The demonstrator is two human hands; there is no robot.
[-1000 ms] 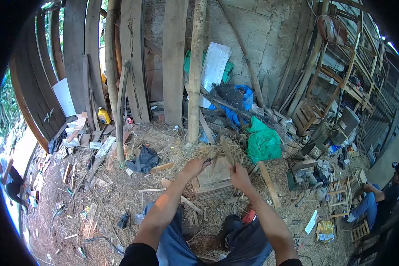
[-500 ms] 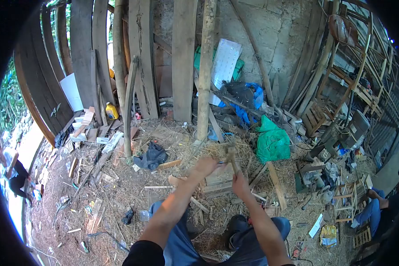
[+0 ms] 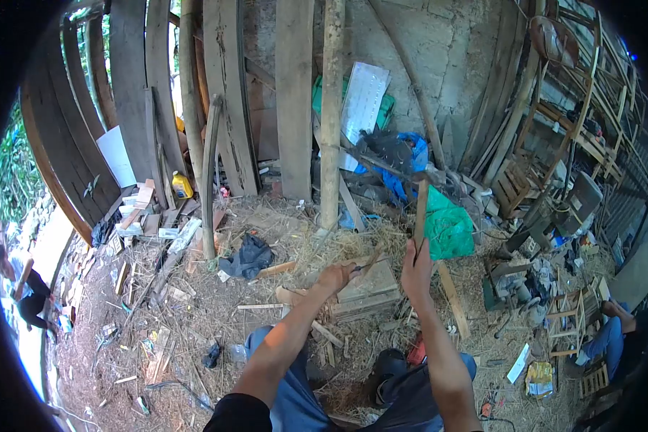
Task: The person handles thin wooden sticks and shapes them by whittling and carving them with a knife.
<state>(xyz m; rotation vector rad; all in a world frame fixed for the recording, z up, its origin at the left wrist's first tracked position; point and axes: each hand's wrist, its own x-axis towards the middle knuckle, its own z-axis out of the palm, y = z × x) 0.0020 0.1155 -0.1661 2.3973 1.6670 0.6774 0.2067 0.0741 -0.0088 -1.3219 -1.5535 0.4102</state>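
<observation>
Just below centre, we see the left hand (image 3: 334, 279) curled closed around a slim dark tool (image 3: 368, 265); beside it, the right hand (image 3: 417, 272) wraps its fingers round an upright hammer (image 3: 421, 210). Beyond the tool, we spot a wooden block (image 3: 371, 289), mid-frame, then green sheeting (image 3: 451, 229) right of centre.
</observation>
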